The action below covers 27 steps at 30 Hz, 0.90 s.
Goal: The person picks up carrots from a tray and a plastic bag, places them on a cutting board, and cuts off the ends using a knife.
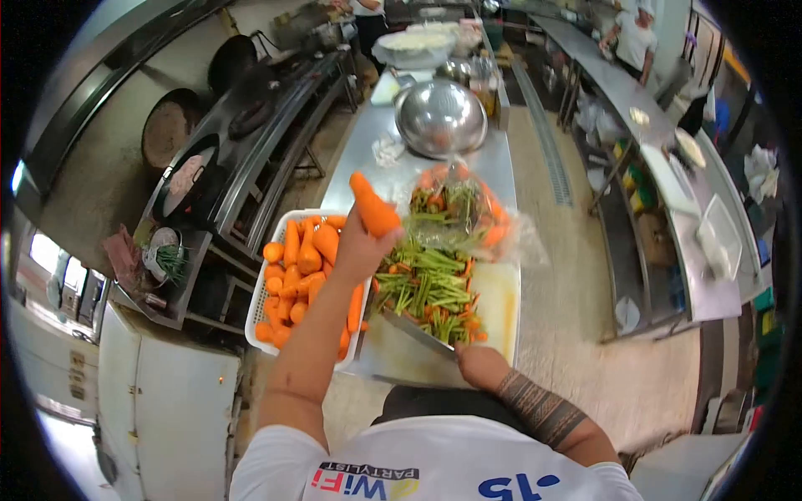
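Observation:
A peeled carrot point(375, 208) is held up in my left hand point(364, 248), above the right edge of a white basket point(253, 321) full of carrots. My right hand point(483, 367) grips the handle of a knife point(420, 334), whose blade lies along the near side of a pile of green stalks and carrot ends point(426, 280). The pile rests on a cutting board point(499, 309). Just beyond it, a clear plastic bag point(455, 209) holds more carrots and green trimmings.
Farther up the steel table point(359, 159) stand a large metal bowl point(441, 118) and a covered tub point(415, 48). Woks point(189, 179) line the stove at left. A steel counter point(660, 134) runs along the right, with a person point(635, 42) behind it; another person stands at top left.

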Each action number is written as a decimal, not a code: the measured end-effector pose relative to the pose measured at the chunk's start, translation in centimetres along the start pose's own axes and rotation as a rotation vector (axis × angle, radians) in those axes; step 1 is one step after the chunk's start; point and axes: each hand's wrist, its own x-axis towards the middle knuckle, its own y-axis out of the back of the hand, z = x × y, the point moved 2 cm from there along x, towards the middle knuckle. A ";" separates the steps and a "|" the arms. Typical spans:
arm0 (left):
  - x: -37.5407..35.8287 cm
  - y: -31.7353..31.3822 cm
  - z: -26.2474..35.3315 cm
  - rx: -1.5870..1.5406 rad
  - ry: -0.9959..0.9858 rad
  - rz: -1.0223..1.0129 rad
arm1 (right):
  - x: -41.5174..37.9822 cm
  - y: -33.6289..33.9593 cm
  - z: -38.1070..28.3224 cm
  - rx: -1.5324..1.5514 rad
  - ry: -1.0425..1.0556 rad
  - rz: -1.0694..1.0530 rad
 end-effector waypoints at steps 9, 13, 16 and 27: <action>-17.8 -0.3 4.7 0.469 0.287 -0.036 | 0.3 0.4 0.6 0.035 0.031 -0.039; -23.2 -2.1 -1.5 0.729 0.374 -0.225 | 1.3 -1.3 1.7 -0.003 0.057 -0.032; -27.0 -4.3 -5.2 0.705 0.640 -0.267 | 2.4 -3.6 3.6 -0.022 0.212 0.074; -30.0 -8.0 -6.8 0.905 0.619 -0.240 | 1.1 1.9 -1.7 -0.011 0.148 0.004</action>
